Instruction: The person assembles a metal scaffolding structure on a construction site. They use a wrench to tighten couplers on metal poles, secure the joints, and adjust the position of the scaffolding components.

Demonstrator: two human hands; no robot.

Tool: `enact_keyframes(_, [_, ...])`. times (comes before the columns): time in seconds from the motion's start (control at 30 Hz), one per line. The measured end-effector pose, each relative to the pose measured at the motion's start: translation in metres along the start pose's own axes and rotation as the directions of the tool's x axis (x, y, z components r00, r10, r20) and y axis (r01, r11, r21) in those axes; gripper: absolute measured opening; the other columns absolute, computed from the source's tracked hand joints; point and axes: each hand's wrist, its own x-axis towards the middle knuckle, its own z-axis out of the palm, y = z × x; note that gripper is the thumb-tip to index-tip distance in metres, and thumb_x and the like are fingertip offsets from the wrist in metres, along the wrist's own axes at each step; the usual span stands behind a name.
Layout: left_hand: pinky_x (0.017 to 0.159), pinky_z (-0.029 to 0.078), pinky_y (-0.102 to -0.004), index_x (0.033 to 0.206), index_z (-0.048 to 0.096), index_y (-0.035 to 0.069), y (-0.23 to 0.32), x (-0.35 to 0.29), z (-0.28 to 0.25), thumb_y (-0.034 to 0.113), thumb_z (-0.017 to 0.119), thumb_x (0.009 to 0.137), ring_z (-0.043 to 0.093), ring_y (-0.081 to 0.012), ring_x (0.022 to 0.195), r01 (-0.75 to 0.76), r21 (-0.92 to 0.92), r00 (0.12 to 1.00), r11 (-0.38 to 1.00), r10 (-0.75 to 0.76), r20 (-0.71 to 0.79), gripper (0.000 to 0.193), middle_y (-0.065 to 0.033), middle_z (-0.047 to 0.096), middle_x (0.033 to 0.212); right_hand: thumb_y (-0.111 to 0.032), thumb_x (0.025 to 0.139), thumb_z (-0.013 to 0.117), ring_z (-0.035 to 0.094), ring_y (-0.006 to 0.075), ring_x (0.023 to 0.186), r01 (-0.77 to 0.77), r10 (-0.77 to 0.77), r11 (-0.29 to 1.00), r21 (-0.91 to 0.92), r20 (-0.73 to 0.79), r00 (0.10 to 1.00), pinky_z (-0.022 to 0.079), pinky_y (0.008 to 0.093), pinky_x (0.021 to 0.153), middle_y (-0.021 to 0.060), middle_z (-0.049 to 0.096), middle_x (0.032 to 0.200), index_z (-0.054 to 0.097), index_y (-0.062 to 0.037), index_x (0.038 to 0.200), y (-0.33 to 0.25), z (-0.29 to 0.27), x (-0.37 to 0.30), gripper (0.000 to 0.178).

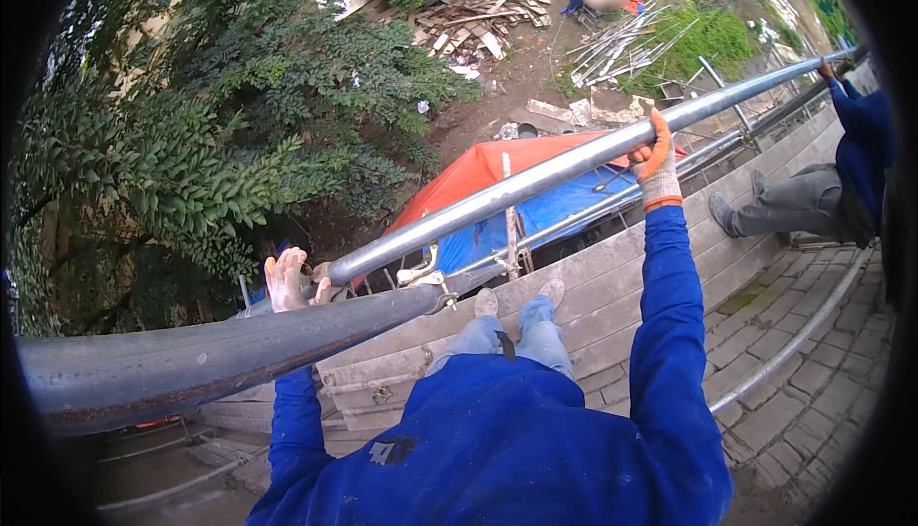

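A long silver scaffold pipe (497,191) slants from the left middle up to the far right. My right hand (656,158), in a pale knit glove with orange coating, is closed around it from below, arm stretched forward. My left hand (285,279), also gloved, is raised beside the pipe's near end, fingers stretched up and thumb apart. Its lower part is hidden behind a thick dark pipe (229,349) that crosses close in front of me. A metal scaffold coupler (423,273) sits by the dark pipe's end, under the silver pipe.
At right a co-worker in blue (865,139) has a hand (826,69) at the pipe's far end. I stand on planks (612,282) along a guard rail (593,210), beside a brick surface (803,354). Far below lie an orange and blue tarp (478,177), trees (239,96) and scrap wood (483,19).
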Motion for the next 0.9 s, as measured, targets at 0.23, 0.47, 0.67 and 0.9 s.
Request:
enact_keyframes(0.23, [0.106, 0.037, -0.0568, 0.142, 0.051, 0.001, -0.085, -0.101, 0.008, 0.030, 0.084, 0.073, 0.055, -0.0358, 0.128, 0.051, 0.218, 0.958, 0.975, -0.109, 0.266, 0.082, -0.0179, 0.058, 0.136, -0.040, 0.088, 0.080, 0.031, 0.0068, 0.042, -0.078, 0.077, 0.995, -0.061, -0.021, 0.997, 0.021, 0.0231, 0.039, -0.0040, 0.045, 0.068, 0.051, -0.0205, 0.088, -0.001, 0.001, 0.013, 0.035])
enact_keyframes(0.47, [0.081, 0.053, -0.0477, 0.097, 0.067, 0.011, -0.065, -0.027, 0.027, 0.014, 0.080, 0.068, 0.067, -0.0369, 0.093, 0.295, 0.143, 0.828, 0.945, -0.327, 0.455, 0.032, -0.0118, 0.069, 0.094, -0.040, 0.087, 0.081, 0.029, 0.0058, 0.042, -0.032, 0.021, 0.992, -0.123, -0.084, 0.996, 0.021, 0.0201, 0.036, -0.0034, 0.045, 0.068, 0.049, -0.0204, 0.089, -0.014, 0.008, 0.017, 0.037])
enact_keyframes(0.67, [0.079, 0.054, -0.0465, 0.090, 0.067, 0.013, -0.047, 0.029, -0.016, 0.019, 0.080, 0.070, 0.070, -0.0344, 0.089, 0.252, 0.189, 0.810, 0.949, -0.313, 0.495, 0.025, -0.0089, 0.069, 0.089, -0.044, 0.093, 0.077, 0.023, 0.0037, 0.044, -0.007, 0.010, 0.995, -0.095, 0.034, 0.999, 0.018, 0.0218, 0.039, -0.0037, 0.035, 0.062, 0.052, -0.0185, 0.089, -0.013, 0.053, -0.019, 0.036])
enact_keyframes(0.9, [0.084, 0.055, -0.0473, 0.096, 0.069, 0.011, -0.014, 0.086, -0.056, 0.019, 0.077, 0.067, 0.070, -0.0373, 0.094, 0.211, 0.192, 0.826, 0.959, -0.279, 0.490, 0.031, -0.0146, 0.071, 0.093, -0.045, 0.100, 0.065, 0.031, 0.0001, 0.044, -0.003, 0.352, 0.767, -0.642, 0.416, 0.839, 0.023, 0.0197, 0.039, 0.0104, 0.075, 0.113, 0.056, -0.0057, 0.136, 0.122, 0.126, -0.204, 0.054])
